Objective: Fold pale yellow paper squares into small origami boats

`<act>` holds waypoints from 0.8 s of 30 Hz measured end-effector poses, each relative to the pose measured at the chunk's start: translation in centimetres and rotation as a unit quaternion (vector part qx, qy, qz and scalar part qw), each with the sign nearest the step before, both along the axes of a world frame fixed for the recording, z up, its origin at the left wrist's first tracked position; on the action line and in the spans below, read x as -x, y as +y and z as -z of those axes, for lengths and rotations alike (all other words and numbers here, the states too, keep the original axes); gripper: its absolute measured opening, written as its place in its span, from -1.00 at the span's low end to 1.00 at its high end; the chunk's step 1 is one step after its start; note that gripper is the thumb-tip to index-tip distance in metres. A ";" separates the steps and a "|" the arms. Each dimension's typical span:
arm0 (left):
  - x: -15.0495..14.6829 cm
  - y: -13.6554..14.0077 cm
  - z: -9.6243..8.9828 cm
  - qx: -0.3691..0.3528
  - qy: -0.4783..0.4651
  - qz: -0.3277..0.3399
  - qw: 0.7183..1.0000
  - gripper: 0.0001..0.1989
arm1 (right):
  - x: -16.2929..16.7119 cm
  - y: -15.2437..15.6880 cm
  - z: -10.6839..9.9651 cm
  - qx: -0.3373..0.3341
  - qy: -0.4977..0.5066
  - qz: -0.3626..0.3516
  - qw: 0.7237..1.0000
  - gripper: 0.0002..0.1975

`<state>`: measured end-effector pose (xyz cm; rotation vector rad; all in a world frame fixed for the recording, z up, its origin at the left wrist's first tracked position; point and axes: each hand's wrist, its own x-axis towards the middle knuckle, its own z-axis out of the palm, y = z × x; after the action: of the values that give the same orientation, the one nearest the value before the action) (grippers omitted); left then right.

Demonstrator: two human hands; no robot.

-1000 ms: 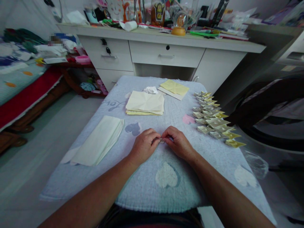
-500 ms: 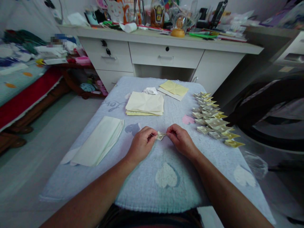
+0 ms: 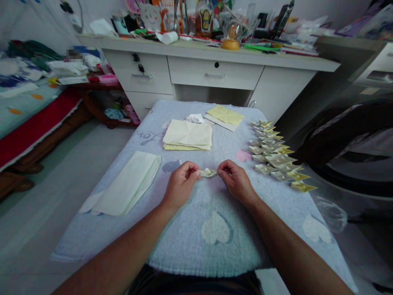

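A small pale paper boat (image 3: 208, 173) is stretched between my two hands, low over the cloth-covered table (image 3: 184, 229). My left hand (image 3: 183, 180) pinches its left tip between thumb and fingers. Its right tip is pinched by my right hand (image 3: 236, 180). Beyond the hands lies a stack of creased cream paper sheets (image 3: 188, 133). Several finished paper boats (image 3: 276, 157) stand in rows along the table's right side.
Folded pale paper (image 3: 125, 184) lies at the left. Yellow and white sheets (image 3: 225, 114) and a crumpled white tissue (image 3: 195, 118) rest toward the back. Behind the table stands a white desk (image 3: 215, 76) crowded with items; a bed (image 3: 37, 110) is at the left.
My hands have drawn slightly apart, and the paper boat between them has opened out wider, its boat shape showing more clearly. The other papers and boats stay in place.
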<state>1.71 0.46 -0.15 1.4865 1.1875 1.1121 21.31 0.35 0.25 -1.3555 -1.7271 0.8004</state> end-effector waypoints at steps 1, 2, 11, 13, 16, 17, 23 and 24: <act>0.0 0.1 0.0 0.010 -0.019 0.000 1.000 -0.92 | 0.0 0.0 0.1 0.000 0.003 0.000 1.000 -0.94; -0.1 0.1 0.0 0.019 -0.035 0.000 0.999 -0.92 | 0.0 0.0 0.1 0.000 0.007 -0.001 1.000 -0.95; -0.5 0.1 0.8 0.047 -0.088 0.019 0.995 -0.92 | 0.0 -0.4 -0.1 -0.001 0.039 -0.077 0.996 -0.70; -0.6 0.0 0.7 0.041 -0.083 0.025 0.995 -0.91 | 0.1 -0.5 -0.1 -0.005 0.037 -0.094 0.995 -0.59; -0.6 -0.2 0.5 0.030 -0.078 0.040 0.996 -0.91 | 0.4 -0.5 0.1 -0.001 0.031 -0.093 0.995 -0.59; -0.6 -0.3 0.5 0.029 -0.080 0.044 0.995 -0.92 | 0.4 -0.5 0.1 0.003 0.033 -0.092 0.995 -0.65; -0.8 -0.5 0.1 0.052 -0.132 0.061 0.988 -0.91 | 0.4 -0.2 0.1 0.037 0.111 -0.081 0.990 -0.84; -0.8 -0.5 0.0 0.062 -0.149 0.060 0.985 -0.91 | 0.4 -0.2 0.1 0.050 0.135 -0.082 0.986 -0.84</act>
<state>2.53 -0.08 -0.16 1.2313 0.9296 1.1126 20.94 0.14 0.12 -1.1194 -1.6143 1.1230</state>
